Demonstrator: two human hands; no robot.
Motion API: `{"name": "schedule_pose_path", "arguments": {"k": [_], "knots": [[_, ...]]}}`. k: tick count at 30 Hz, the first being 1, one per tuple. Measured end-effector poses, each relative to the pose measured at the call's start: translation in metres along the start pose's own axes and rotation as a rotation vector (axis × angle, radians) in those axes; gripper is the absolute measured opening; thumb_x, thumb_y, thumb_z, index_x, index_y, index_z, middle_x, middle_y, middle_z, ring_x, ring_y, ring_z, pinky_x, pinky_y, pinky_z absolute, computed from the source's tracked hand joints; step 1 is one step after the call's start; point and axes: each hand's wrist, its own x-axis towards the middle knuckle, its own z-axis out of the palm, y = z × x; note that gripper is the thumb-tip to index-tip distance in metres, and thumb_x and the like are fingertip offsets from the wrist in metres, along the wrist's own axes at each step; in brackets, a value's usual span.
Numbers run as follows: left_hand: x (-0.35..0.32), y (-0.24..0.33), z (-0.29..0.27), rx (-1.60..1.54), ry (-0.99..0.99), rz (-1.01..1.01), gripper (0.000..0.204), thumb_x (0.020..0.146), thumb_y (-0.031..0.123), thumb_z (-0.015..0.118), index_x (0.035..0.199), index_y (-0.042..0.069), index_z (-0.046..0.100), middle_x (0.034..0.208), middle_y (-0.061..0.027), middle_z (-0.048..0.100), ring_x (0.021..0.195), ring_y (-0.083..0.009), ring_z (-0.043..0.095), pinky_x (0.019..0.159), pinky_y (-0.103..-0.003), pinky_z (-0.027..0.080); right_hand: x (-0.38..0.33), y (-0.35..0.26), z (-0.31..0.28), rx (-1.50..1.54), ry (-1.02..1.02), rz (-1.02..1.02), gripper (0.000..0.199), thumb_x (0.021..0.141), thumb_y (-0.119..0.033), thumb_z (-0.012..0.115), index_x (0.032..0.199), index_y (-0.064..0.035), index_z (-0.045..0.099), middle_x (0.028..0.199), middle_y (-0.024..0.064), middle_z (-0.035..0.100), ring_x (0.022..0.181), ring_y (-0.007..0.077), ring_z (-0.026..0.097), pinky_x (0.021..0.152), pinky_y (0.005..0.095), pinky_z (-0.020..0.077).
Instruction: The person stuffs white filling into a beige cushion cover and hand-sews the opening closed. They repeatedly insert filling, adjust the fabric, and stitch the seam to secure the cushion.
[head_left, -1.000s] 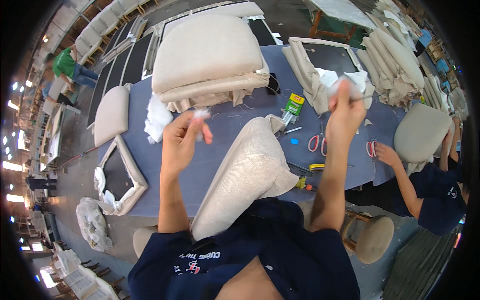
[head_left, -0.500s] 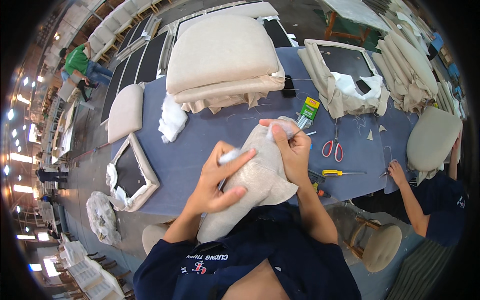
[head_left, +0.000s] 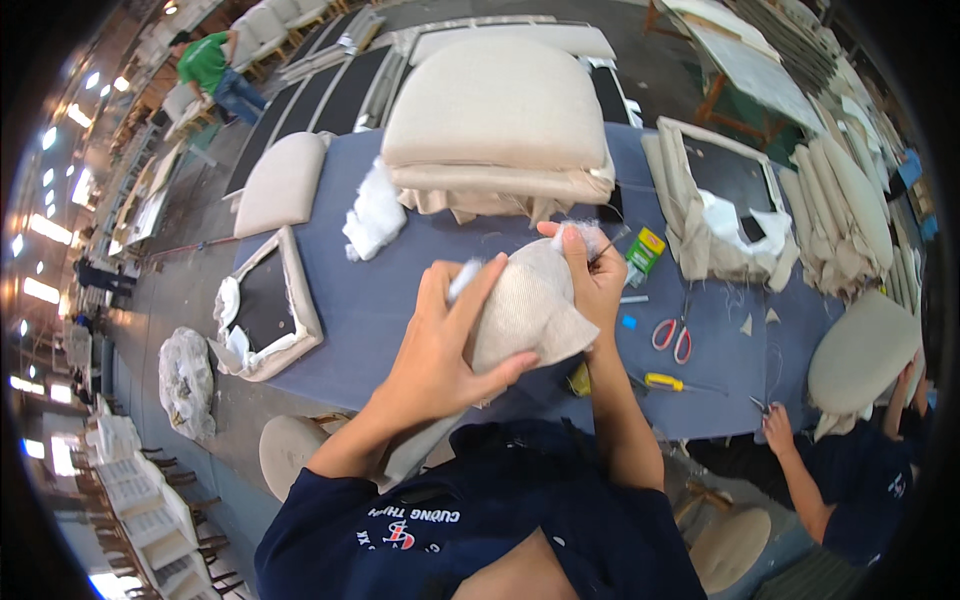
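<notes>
A beige fabric-covered padded piece (head_left: 522, 312) is upright in front of my chest, its lower end hidden near my shirt. My left hand (head_left: 445, 325) grips its left side, thumb across the front and fingers behind. A white tuft (head_left: 463, 280) shows by those fingers. At the top right corner, my right hand (head_left: 595, 285) pinches white fibre stuffing (head_left: 577, 238) against the piece. A thin dark shaft (head_left: 608, 243) sticks out beside the right fingers; I cannot tell what it belongs to.
On the blue table (head_left: 380, 330) are stacked beige cushions (head_left: 495, 110), a white wadding clump (head_left: 375, 212), a padded frame (head_left: 310, 310), a green-yellow box (head_left: 645, 252), red-handled scissors (head_left: 682, 345) and a yellow screwdriver (head_left: 665, 382). At right, a co-worker's hand (head_left: 778, 430) holds a small tool.
The view has shifted, moving the table's things in the picture. My left hand has turned more upright on the piece, its fingers closer together. My right hand still pinches the stuffing.
</notes>
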Motion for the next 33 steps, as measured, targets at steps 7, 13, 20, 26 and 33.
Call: {"name": "schedule_pose_path", "arguments": {"k": [7, 13, 20, 26, 33], "knots": [[0.019, -0.031, -0.017, 0.175, 0.168, -0.049, 0.081, 0.076, 0.037, 0.083, 0.14, -0.002, 0.051, 0.122, -0.0262, 0.046, 0.113, -0.0433, 0.052, 0.099, -0.047, 0.046, 0.05, 0.014, 0.043, -0.186, -0.077, -0.139, 0.032, 0.101, -0.027, 0.065, 0.096, 0.0024, 0.074, 0.077, 0.0038, 0.069, 0.071, 0.0103, 0.058, 0.068, 0.0292, 0.048], [0.023, -0.029, -0.008, 0.493, 0.325, -0.175, 0.083, 0.074, 0.045, 0.083, 0.134, -0.004, 0.052, 0.12, -0.0244, 0.047, 0.109, -0.043, 0.054, 0.087, -0.049, 0.049, 0.064, 0.03, 0.068, -0.261, -0.143, -0.267, 0.035, 0.099, -0.031, 0.065, 0.094, 0.0042, 0.066, 0.072, 0.0127, 0.062, 0.07, 0.0152, 0.056, 0.069, 0.0342, 0.0473], [0.025, -0.064, -0.023, 0.243, 0.316, -0.275, 0.051, 0.098, 0.035, 0.057, 0.136, 0.001, 0.051, 0.121, -0.0231, 0.047, 0.11, -0.0428, 0.054, 0.094, -0.05, 0.046, 0.048, -0.008, 0.055, 0.108, -0.272, -0.193, 0.027, 0.101, -0.026, 0.068, 0.098, 0.0007, 0.072, 0.078, -0.0021, 0.063, 0.071, 0.009, 0.054, 0.067, 0.0256, 0.045], [0.026, -0.081, -0.027, 0.196, 0.321, -0.237, 0.054, 0.1, 0.039, 0.054, 0.138, 0.001, 0.05, 0.123, -0.0244, 0.046, 0.11, -0.0427, 0.054, 0.094, -0.05, 0.045, 0.025, -0.05, 0.052, -0.111, -0.654, -0.236, 0.031, 0.091, -0.026, 0.08, 0.107, -0.0028, 0.07, 0.093, 0.0013, 0.065, 0.081, 0.0074, 0.056, 0.064, 0.0252, 0.0441], [0.028, -0.065, -0.024, 0.137, 0.256, -0.239, 0.059, 0.099, 0.042, 0.056, 0.14, 0.0, 0.048, 0.125, -0.024, 0.044, 0.113, -0.0433, 0.053, 0.095, -0.05, 0.045, 0.028, -0.033, 0.074, -0.304, -0.396, -0.48, 0.047, 0.08, -0.019, 0.087, 0.117, -0.0054, 0.062, 0.098, 0.0047, 0.056, 0.083, 0.0154, 0.056, 0.07, 0.0301, 0.0488]]}}
